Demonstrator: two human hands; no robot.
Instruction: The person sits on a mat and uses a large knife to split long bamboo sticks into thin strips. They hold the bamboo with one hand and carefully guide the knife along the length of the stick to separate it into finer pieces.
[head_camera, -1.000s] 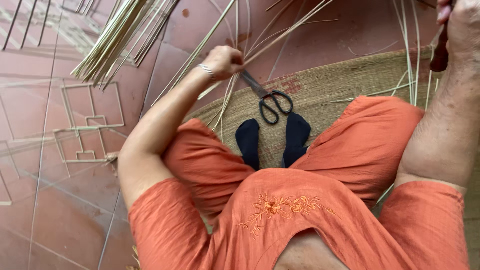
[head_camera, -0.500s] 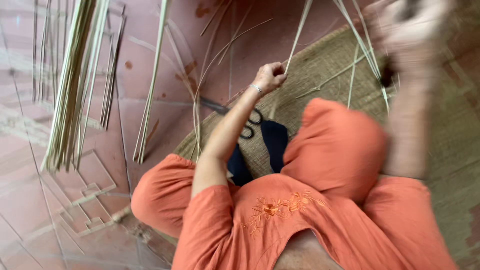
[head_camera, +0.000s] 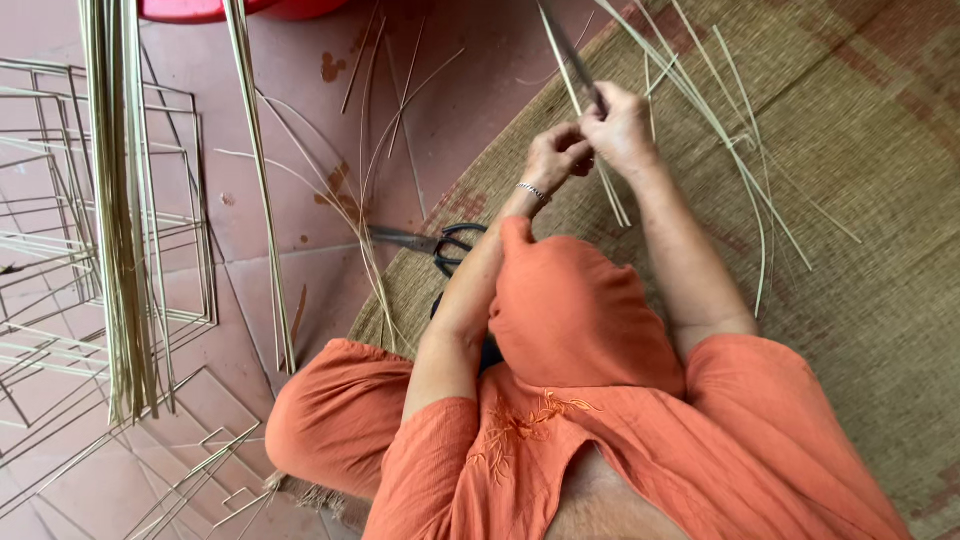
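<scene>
I sit on a woven mat (head_camera: 860, 150) in orange clothes. My left hand (head_camera: 553, 158), with a bracelet on its wrist, pinches a thin pale bamboo strip (head_camera: 608, 190) that runs up and away from me. My right hand (head_camera: 622, 128) is closed on a dark knife (head_camera: 568, 52), its blade laid along the same strip. The two hands touch each other above my raised knee (head_camera: 575, 300). Black-handled scissors (head_camera: 440, 243) lie at the mat's edge, left of my left forearm.
Loose bamboo strips (head_camera: 745, 150) lie on the mat to the right of my hands. A thick bundle of strips (head_camera: 120, 200) and bent strip frames (head_camera: 60, 290) lie on the red tiled floor at left. A red tub's rim (head_camera: 200, 10) shows at the top.
My left hand has come away from the floor near the scissors and joined my right hand, which has come down from the upper right. The view has swung to the right.
</scene>
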